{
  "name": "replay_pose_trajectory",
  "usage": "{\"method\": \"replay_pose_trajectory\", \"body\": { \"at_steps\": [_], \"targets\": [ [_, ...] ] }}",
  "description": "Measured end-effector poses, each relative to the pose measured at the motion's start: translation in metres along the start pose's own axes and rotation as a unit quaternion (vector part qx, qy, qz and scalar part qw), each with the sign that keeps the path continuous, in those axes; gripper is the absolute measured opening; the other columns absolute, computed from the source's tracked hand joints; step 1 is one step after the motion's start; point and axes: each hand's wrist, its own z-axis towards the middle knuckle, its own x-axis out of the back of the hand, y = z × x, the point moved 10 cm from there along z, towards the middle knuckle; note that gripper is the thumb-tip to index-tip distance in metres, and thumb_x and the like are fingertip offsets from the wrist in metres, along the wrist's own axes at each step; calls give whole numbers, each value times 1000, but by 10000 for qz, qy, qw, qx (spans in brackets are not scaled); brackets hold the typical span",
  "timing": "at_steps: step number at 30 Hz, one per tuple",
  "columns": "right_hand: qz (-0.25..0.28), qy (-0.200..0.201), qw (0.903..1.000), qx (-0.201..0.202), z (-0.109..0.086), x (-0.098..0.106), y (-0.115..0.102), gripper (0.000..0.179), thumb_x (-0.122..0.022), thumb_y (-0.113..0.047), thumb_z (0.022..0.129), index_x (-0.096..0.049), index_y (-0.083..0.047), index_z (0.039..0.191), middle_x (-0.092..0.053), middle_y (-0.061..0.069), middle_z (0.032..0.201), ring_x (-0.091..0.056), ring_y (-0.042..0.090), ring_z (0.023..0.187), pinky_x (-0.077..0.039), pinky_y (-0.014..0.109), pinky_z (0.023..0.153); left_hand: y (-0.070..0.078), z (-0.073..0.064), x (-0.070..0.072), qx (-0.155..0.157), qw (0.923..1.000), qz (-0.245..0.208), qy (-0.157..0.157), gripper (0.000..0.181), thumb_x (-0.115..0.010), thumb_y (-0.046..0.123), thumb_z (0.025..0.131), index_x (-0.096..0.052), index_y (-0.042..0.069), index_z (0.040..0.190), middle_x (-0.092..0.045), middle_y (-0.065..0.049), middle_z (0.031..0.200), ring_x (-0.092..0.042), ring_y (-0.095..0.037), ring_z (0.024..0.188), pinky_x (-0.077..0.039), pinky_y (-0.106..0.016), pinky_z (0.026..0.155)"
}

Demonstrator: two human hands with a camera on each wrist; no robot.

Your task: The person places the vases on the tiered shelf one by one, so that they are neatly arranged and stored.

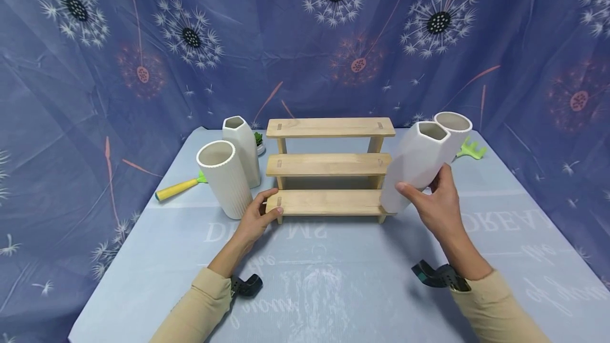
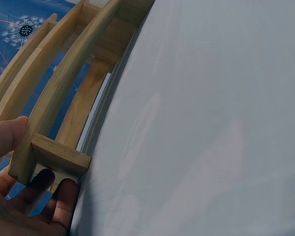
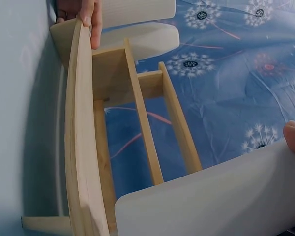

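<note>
- I have the right hand (image 1: 436,200) gripping the white faceted vase (image 1: 413,152) between thumb and fingers, at the front right corner of the wooden stand (image 1: 329,164); contact unclear.
- I judge the vase stiff, slick, breakable; I favour its wide middle.
- My left hand (image 1: 254,222) pinches the lowest step's (image 1: 329,201) left end; the stand, likely light, sits toward the table's (image 1: 333,290) far edge.

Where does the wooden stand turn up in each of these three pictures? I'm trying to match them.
Head: the wooden stand is near the middle, slightly right.
Left wrist: the wooden stand slants across the upper left.
Right wrist: the wooden stand is left of centre, partly hidden by the white vase.
Shared landmark: the left hand, at the stand's end.
</note>
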Motion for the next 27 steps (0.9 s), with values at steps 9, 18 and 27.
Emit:
{"method": "replay_pose_trajectory", "body": {
  "at_steps": [9,18,27],
  "targets": [
    [52,-63,9995,317,2,-11,-9,84,-79,-17,77,-28,-20,144,-48,7,134,-49,8,111,-39,26,88,-1,-1,-1,-7,10000,-26,7,55,-64,10,88,-43,11,139,-49,-19,123,-51,-13,92,-45,-19,74],
    [143,-205,9990,376,4,-22,-10,85,-79,-18,77,-27,-17,144,-47,8,135,-49,19,116,-40,42,94,-2,-2,-1,15,10000,-17,-8,55,-64,11,89,-43,12,139,-50,-19,124,-52,-14,96,-45,-20,77],
    [312,-395,9980,392,6,-36,-10,85,-78,-20,77,-26,-15,144,-44,10,136,-46,24,119,-37,46,97,0,-2,0,-3,10000,35,31,55,-65,11,88,-43,13,139,-51,-19,122,-52,-13,93,-45,-20,75]
  ]
}}
